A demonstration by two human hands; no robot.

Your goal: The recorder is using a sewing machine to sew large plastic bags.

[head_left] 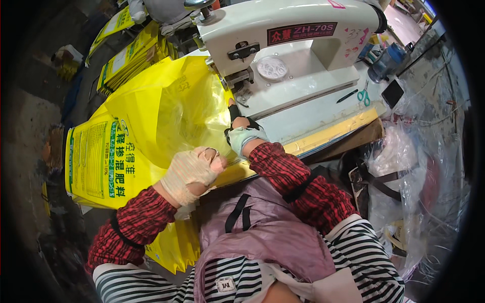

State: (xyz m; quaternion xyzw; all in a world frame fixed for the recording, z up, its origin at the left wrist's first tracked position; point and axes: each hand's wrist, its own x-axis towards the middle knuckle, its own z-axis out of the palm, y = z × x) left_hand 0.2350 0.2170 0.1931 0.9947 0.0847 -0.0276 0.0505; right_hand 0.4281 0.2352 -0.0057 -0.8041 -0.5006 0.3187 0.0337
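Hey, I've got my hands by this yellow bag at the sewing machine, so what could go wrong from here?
Your right hand is close to the stitching head of the sewing machine, so a finger might get caught if it runs.
The yellow bag is creased and bulging near the head, so a fold could bunch up there.
The scissors lie loose on the machine's table and might get knocked.
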